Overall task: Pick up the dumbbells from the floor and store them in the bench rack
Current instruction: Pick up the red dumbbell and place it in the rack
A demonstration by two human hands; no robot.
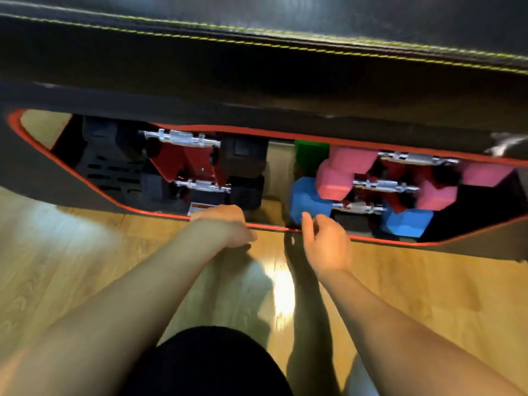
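Note:
Under the black bench pad point(257, 67), the red-rimmed rack opening point(380, 240) holds several dumbbells on red cradles point(183, 162). Two black hex dumbbells point(243, 155) with chrome handles lie on the left. On the right are two pink dumbbells point(331, 182), a blue dumbbell point(303, 198) at the front, and a green one point(311, 155) half hidden behind. My left hand point(228, 227) rests knuckles-up at the rim with its fingers curled under and nothing visible in it. My right hand point(325, 241) hovers at the blue dumbbell's near head, fingers apart, not gripping it.
Glossy wooden floor point(85, 252) spreads below the bench, with a bright glare patch between my arms. My knee in black shorts point(205, 364) is at the bottom. A small white and orange label point(200, 208) sits by my left hand. The picture is motion-blurred.

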